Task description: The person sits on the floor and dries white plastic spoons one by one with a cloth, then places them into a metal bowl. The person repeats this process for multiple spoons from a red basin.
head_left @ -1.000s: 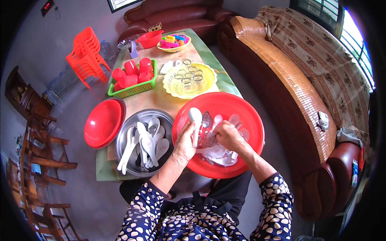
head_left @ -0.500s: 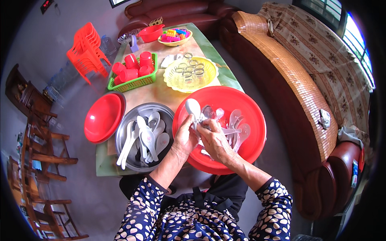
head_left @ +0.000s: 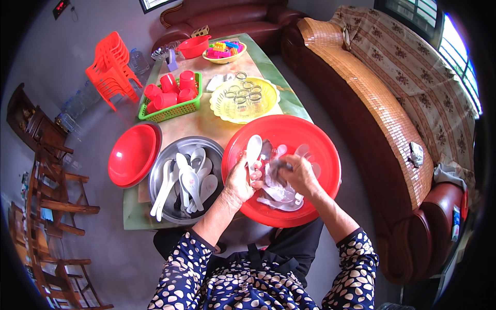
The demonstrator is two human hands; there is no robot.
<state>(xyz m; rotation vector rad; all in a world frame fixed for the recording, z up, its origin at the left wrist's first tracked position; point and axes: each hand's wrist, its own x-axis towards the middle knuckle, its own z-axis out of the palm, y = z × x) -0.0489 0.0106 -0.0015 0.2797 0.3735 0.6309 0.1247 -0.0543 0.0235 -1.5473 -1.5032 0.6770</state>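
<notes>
My left hand is closed round the handle of a white soup spoon, whose bowl points up above my fingers. Slightly blurred, my right hand is over the middle of a large red basin; its fingers are curled on something pale and greyish that I cannot make out. Water and more spoons lie in the basin, partly hidden by that hand. Left of it stands a grey metal bowl with several white soup spoons in it.
Left of the metal bowl is a red bowl. Beyond are a green basket of red cups, a yellow basket with clear glasses, and a bowl of toy bricks. A sofa runs along the right.
My right hand has left the spoon in my left hand and moved right and slightly down over the basin. The left hand still holds its spoon, now a little lower and further right.
</notes>
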